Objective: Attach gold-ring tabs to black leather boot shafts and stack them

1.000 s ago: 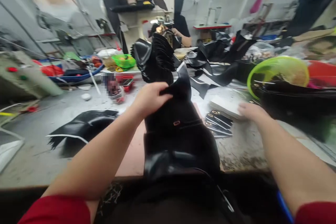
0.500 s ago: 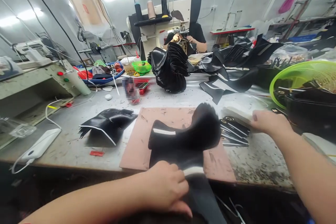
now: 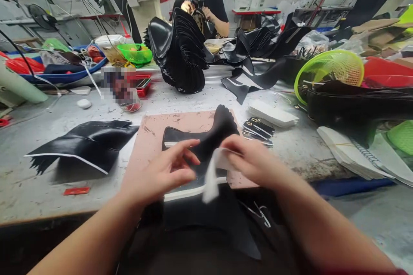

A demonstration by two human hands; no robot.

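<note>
My right hand (image 3: 247, 159) pinches a thin white strip (image 3: 213, 176), which hangs down and is blurred by motion. To its left, my left hand (image 3: 171, 167) has its fingers apart and holds nothing. Under both hands lies a black leather piece (image 3: 193, 215) with a white band across it, partly over the pink board (image 3: 142, 137) and hanging past the table's front edge. Another curved black piece (image 3: 222, 126) rests on the board just beyond my hands. Right of the board sit small black tabs with gold rings (image 3: 254, 129) and a stack of white strips (image 3: 274, 114).
A stack of black pieces with a white edge (image 3: 87, 142) lies left, near a red strip (image 3: 76, 190). Farther back stand a large black leather bundle (image 3: 180, 56), a green basket (image 3: 135, 53) and a yellow-green basket (image 3: 342, 66). A co-worker (image 3: 216, 8) works at a sewing machine.
My right hand has come from the white stack to above the black leather, with a white strip in it. My left hand has lifted off the leather and spread its fingers. The view has shifted right.
</note>
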